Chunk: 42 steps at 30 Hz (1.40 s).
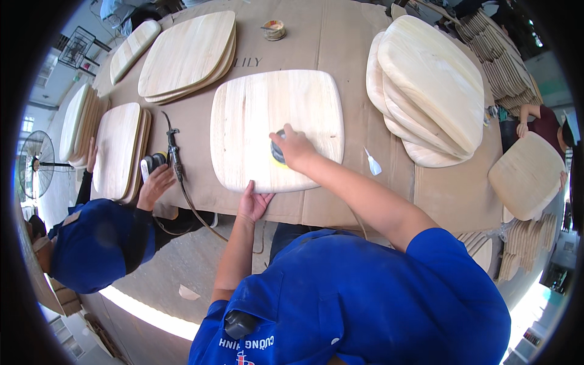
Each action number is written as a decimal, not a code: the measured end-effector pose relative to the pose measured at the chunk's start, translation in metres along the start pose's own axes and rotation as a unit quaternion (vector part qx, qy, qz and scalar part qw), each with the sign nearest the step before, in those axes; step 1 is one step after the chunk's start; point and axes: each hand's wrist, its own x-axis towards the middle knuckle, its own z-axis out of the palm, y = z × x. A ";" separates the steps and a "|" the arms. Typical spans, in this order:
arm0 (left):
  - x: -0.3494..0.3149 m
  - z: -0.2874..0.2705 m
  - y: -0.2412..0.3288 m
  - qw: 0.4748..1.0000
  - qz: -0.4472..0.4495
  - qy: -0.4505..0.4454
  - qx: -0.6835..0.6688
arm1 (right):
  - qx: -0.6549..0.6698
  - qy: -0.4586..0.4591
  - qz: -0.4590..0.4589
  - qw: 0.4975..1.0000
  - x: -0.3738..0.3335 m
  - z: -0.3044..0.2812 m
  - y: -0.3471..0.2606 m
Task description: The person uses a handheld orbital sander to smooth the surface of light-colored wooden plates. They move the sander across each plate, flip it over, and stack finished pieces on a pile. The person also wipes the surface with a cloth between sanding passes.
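A pale wooden panel point(243, 121) with rounded corners lies flat in front of me on the cardboard-covered table. Over its middle right, my right hand point(295, 149) is closed on a round black orbital sander point(277, 146), whose yellowish pad rests on the wood. At the panel's near edge my left hand point(254, 204) grips the rim, thumb on top and the other fingers partly under it. To the right of the panel a small white bottle with a thin nozzle point(373, 164) lies on the cardboard.
Stacked panels stand at back left point(188, 55) and right point(432, 85). A small round container point(274, 30) is at the back. On the left, a co-worker in blue point(100, 243) has a hand near another sander point(155, 160), beside an air hose point(176, 158). Another person point(541, 125) holds a panel at far right.
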 end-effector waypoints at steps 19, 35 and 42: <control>-0.016 0.023 0.052 0.968 0.215 0.126 -0.002 | 0.133 0.079 0.248 0.956 -0.265 -0.045 0.160; -0.131 0.158 0.160 0.791 0.497 0.170 0.313 | 0.103 0.217 0.370 0.897 -0.303 -0.024 0.223; -0.164 0.232 0.186 0.660 0.538 0.181 0.492 | 0.051 0.144 0.422 0.894 -0.298 -0.030 0.225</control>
